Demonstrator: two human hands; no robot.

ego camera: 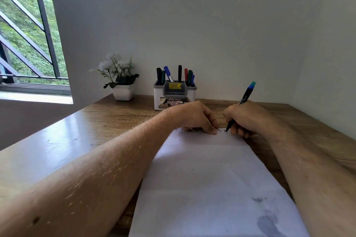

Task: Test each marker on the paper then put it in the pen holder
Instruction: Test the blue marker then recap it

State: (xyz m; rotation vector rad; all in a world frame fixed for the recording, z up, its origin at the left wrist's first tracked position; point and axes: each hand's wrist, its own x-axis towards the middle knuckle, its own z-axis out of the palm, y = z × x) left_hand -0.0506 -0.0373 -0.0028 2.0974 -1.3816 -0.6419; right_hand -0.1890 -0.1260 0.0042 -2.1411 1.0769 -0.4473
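A white sheet of paper [212,179] lies on the wooden desk [96,121], with small ink marks along its far edge. My right hand [244,119] grips a black marker [245,96] with a teal end, tip down on the paper's far edge. My left hand [194,117] rests on the far edge of the sheet, fingers curled down onto it. Behind the hands stands a white and grey pen holder [174,94] holding several markers in black, blue, green and red.
A small white pot of white flowers [120,79] stands at the back left of the desk. The wall rises right behind the holder and along the right side. A barred window [28,34] is at the left. Grey smudges mark the paper's near right part.
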